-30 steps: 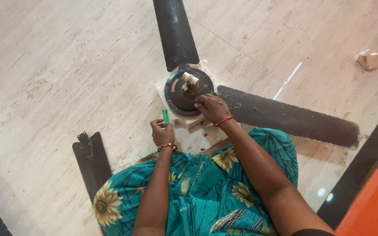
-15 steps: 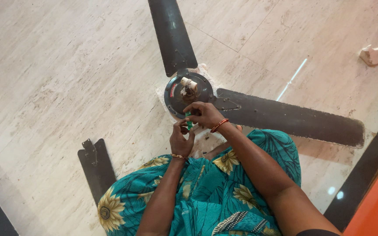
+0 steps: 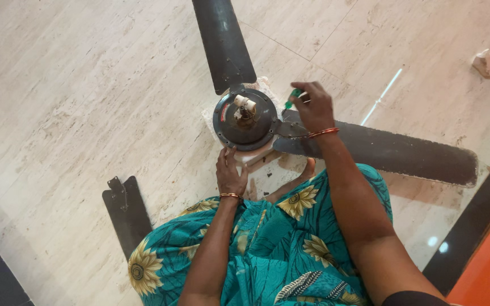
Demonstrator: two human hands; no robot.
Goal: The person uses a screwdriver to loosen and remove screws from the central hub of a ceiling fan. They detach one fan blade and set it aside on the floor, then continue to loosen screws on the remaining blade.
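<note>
Right hand [image 3: 313,106]: closed around green-handled screwdriver [image 3: 294,94], now at centre-right of frame over blade root; half a second ago at hub's near edge.
Left hand [image 3: 230,173]: tool handed off, now empty, fingertips steadying lower rim of motor hub [image 3: 245,119].
Attached blades [image 3: 381,150]: two, upward and rightward.
Loose blade [image 3: 125,212]: lower left, on floor [image 3: 75,85].

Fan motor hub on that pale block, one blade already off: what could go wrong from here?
1. The fan motor hub sits on a small pale block with long blades overhanging; it could tip, steadied only by the left hand at its rim.
2. The right hand holds a green screwdriver near the blade bracket; a slip might jab fingers.
3. The detached blade lies beside the knee, easy to knock.
</note>
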